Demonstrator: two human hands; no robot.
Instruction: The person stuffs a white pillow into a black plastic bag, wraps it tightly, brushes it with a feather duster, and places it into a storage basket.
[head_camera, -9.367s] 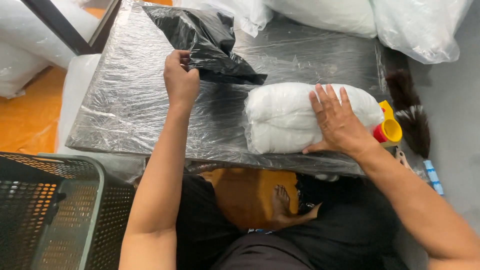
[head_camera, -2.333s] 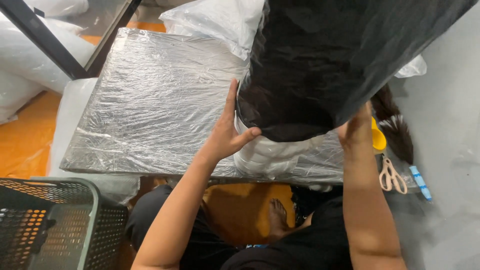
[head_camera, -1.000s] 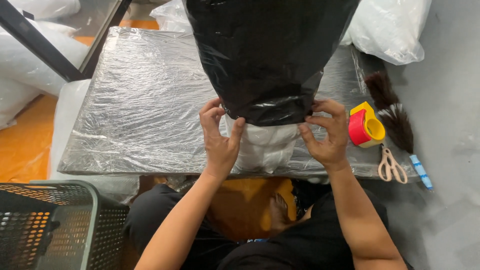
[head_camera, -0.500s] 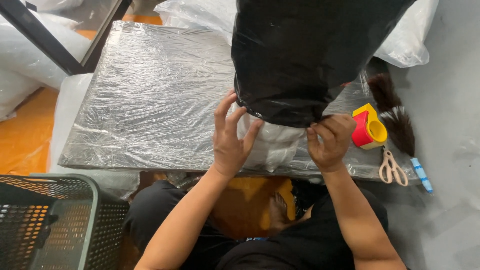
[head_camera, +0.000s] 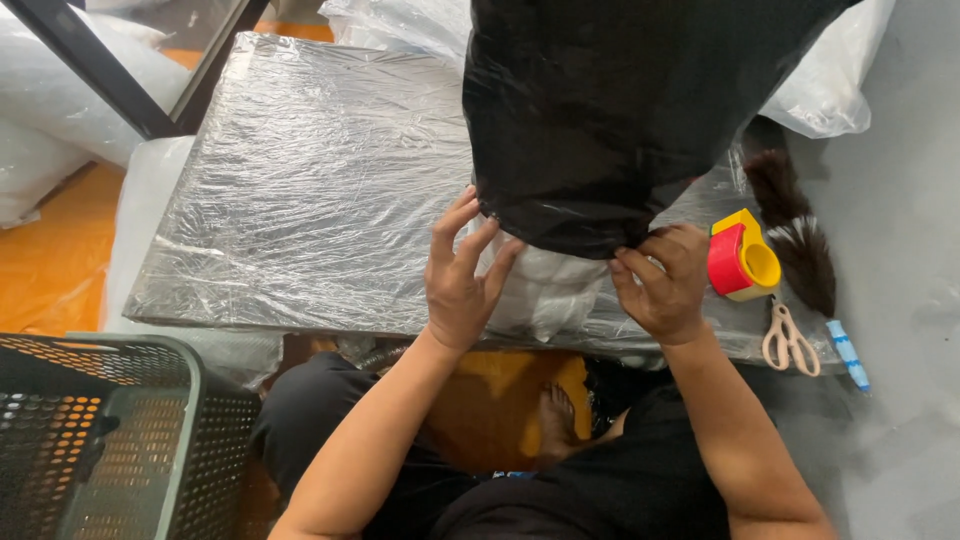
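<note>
Lower black bag (head_camera: 610, 120), white bundle (head_camera: 545, 290) half-hidden

Surface: low table wrapped in crinkled clear plastic film (head_camera: 300, 190), seen from above.
Black bag: large glossy black plastic bag (head_camera: 610, 110) stands over the table's near edge, its open mouth facing down.
White bundle: soft white padded bundle in clear wrap (head_camera: 545, 290) pokes out below the bag's mouth, at the near edge.
Left hand (head_camera: 458, 285): fingers spread, touching the bag's lower rim and the bundle.
Right hand (head_camera: 665, 285): fingertips pinching the bag's rim.
Near right corner: red and yellow tape dispenser (head_camera: 740, 257), dark feathery brush (head_camera: 795, 235), cream-handled scissors (head_camera: 790, 338).
Lower left: dark green perforated plastic basket (head_camera: 100, 440) beside the table.
</note>
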